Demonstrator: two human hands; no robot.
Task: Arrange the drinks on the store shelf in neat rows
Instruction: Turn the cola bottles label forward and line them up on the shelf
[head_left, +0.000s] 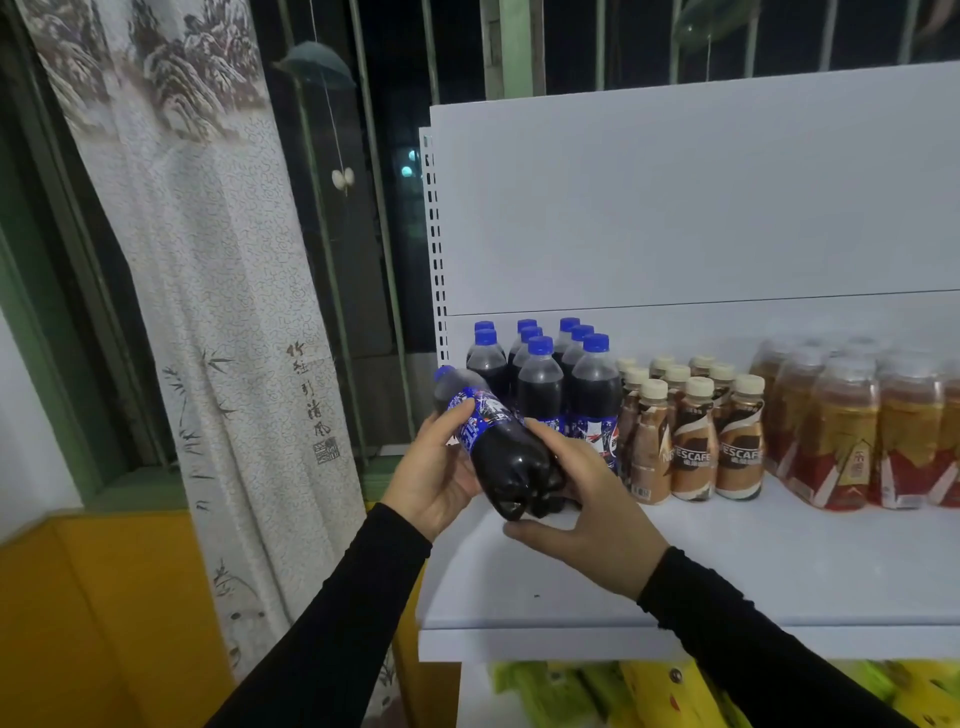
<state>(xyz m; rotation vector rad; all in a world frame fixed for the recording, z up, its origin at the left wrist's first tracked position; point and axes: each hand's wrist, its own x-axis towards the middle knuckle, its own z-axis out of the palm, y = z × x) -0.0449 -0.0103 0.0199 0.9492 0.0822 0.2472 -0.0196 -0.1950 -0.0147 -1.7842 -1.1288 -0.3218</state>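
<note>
A dark cola bottle (506, 457) with a blue cap and blue label is tilted, cap up-left, over the left front of the white shelf (727, 571). My left hand (434, 475) grips its labelled middle. My right hand (582, 499) cups its base from the right and below. Behind it, several matching cola bottles (540, 379) stand in rows at the shelf's left end. Right of them are rows of Nescafe coffee bottles (691, 441), then shrink-wrapped amber tea bottles (852, 431).
The shelf's white back panel (675, 208) rises behind the drinks. A patterned curtain (218, 260) and a barred window (374, 208) are to the left. Yellow and green packages (597, 691) lie on the lower shelf.
</note>
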